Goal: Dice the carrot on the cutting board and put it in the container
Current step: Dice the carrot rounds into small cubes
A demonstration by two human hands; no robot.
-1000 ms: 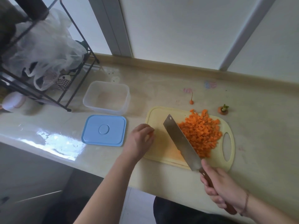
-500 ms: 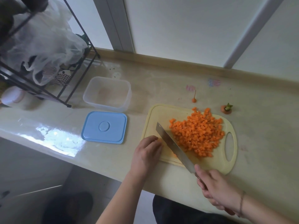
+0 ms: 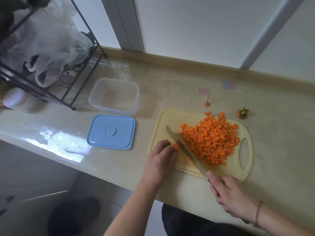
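Dicing nearly done, our left grip (image 3: 161, 158) pinches the last carrot bit (image 3: 175, 146), right grip (image 3: 232, 195) clasps the knife (image 3: 185, 150); next, we judge, comes filling the container (image 3: 114, 96).

The beige counter (image 3: 170, 89) bears a cutting board (image 3: 163, 123), clear container (image 3: 114, 97), blue lid (image 3: 110, 132), 2 carrot ends (image 3: 241, 114) and a black rack (image 3: 51, 92).

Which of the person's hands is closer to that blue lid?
Left. The left hand rests on the cutting board's near-left corner, just right of the blue lid. The right hand holds the knife farther right.
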